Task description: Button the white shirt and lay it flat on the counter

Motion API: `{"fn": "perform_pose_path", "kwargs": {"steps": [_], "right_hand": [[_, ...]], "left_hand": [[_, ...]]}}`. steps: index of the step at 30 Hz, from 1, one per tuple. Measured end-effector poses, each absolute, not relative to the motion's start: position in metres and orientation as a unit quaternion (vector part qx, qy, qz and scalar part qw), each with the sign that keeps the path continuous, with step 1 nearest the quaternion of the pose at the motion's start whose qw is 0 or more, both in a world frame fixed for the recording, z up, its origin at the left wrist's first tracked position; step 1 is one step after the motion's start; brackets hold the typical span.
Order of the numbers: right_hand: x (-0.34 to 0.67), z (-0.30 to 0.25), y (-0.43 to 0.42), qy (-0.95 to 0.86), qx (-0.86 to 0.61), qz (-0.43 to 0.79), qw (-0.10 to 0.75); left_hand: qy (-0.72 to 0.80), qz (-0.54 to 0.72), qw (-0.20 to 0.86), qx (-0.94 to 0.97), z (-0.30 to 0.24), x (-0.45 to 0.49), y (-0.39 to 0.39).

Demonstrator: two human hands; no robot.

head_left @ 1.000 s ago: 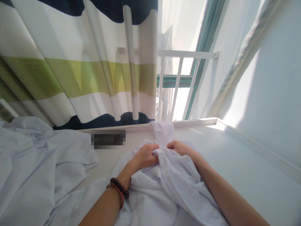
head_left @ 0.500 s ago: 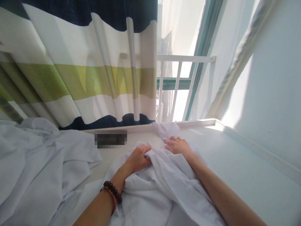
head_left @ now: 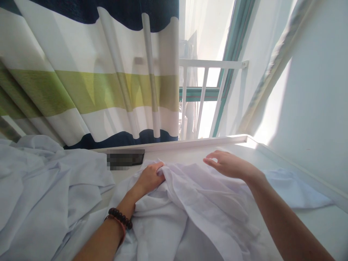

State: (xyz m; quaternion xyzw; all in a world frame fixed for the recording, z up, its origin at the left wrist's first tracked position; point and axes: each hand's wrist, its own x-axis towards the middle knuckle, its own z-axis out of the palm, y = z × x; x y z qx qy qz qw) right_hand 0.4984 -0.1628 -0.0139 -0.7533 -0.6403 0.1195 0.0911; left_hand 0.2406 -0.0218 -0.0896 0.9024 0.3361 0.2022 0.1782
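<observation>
A rumpled white garment (head_left: 174,217) lies in front of me on the white surface, with loose folds and a part spread out to the right. My left hand (head_left: 150,177), with a dark beaded bracelet at the wrist, is closed on an edge of this cloth near its far side. Above the garment's right half hovers my right hand (head_left: 228,163). Its fingers are loosely curved with a gap between thumb and forefinger, and nothing shows in them. Beyond my right forearm a flat piece of white cloth (head_left: 296,188) reaches toward the wall.
More white cloth (head_left: 49,188) is heaped on the left. A dark flat object (head_left: 138,159), partly blurred out, lies near the raised far edge (head_left: 190,142). Behind stand a striped curtain (head_left: 108,87), a white railing (head_left: 212,64) and a window; a white wall (head_left: 320,119) rises on the right.
My right hand has lifted off the cloth and moved right. The small cloth end at the far edge is gone from there, and cloth now lies spread at the right. My left hand keeps its grip.
</observation>
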Motion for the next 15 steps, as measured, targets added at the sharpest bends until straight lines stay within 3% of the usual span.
{"fn": "perform_pose_path", "kwargs": {"steps": [4, 8, 13, 15], "right_hand": [[0.442, -0.002, -0.176, -0.715, -0.67, 0.181, 0.085], [0.404, -0.005, -0.192, -0.75, -0.644, 0.093, 0.117], [0.41, -0.01, -0.18, -0.736, -0.675, 0.056, 0.019], [0.429, -0.005, -0.175, -0.68, -0.732, 0.024, 0.017]], "left_hand": [[0.327, 0.201, 0.149, 0.911, -0.058, 0.235, -0.032], [0.342, 0.287, 0.055, 0.893, -0.014, 0.224, -0.049], [0.382, 0.287, 0.106, 0.872, 0.01, 0.207, -0.059], [0.401, 0.27, 0.107, 0.869, 0.01, 0.199, -0.055]]}}
